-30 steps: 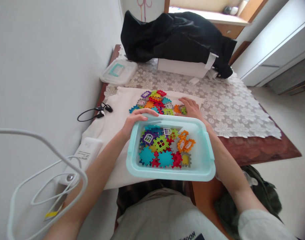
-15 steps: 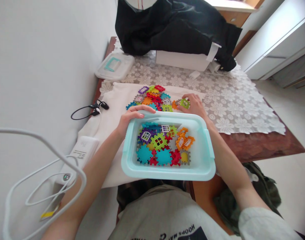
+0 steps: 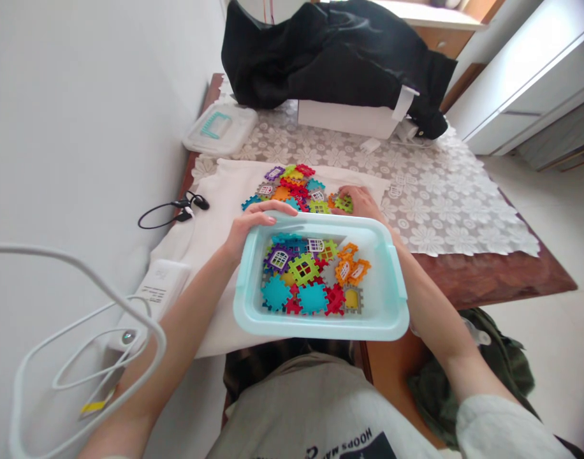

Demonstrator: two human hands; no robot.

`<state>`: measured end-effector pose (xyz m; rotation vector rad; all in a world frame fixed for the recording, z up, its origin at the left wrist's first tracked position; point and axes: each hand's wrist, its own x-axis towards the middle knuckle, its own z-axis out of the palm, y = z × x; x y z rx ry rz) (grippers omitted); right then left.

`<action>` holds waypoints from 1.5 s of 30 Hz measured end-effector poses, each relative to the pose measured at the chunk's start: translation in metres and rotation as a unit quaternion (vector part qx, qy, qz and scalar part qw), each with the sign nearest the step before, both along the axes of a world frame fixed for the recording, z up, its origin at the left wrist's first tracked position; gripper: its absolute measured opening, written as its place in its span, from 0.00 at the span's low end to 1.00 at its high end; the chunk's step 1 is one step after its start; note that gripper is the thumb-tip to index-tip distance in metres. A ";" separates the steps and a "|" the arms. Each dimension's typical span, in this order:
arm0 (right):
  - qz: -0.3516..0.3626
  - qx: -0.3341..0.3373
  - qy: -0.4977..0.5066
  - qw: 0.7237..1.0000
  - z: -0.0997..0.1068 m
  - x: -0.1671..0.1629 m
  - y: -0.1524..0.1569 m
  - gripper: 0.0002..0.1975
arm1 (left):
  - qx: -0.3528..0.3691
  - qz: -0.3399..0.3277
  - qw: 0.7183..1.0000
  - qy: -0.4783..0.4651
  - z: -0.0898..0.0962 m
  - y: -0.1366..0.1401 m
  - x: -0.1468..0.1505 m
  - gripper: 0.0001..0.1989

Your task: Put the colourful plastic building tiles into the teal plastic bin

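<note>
A: What does the left hand have hold of?

B: The far left corner of the pale blue tub. Its fingers curl over the rim, clamped on the plastic, and the tub sits at the near table edge over the person's lap.

A: What is inside it?

B: Toothed plastic tiles in teal, red, green, purple and orange, some with window shapes.

A: And the right hand?

B: It lies past the tub's far rim, on the white cloth, fingertips on a green tile at the right end of the loose pile. Whether the fingers pinch the tile or only rest on it, I cannot tell.
</note>
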<state>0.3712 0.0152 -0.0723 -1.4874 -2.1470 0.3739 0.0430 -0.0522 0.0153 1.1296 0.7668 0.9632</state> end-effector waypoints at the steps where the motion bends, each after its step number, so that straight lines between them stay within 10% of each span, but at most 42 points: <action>1: -0.002 0.001 -0.003 1.000 0.001 -0.001 0.000 0.17 | 0.004 -0.001 1.000 0.001 -0.001 0.000 0.000 0.11; 29: 0.048 0.040 -0.032 0.998 0.004 -0.013 -0.004 0.32 | -0.001 -0.004 1.000 -0.025 -0.005 0.001 -0.001 0.13; 45: -0.027 0.037 -0.004 0.999 0.008 -0.020 -0.008 0.14 | 0.001 0.008 1.000 -0.025 -0.010 0.002 -0.003 0.10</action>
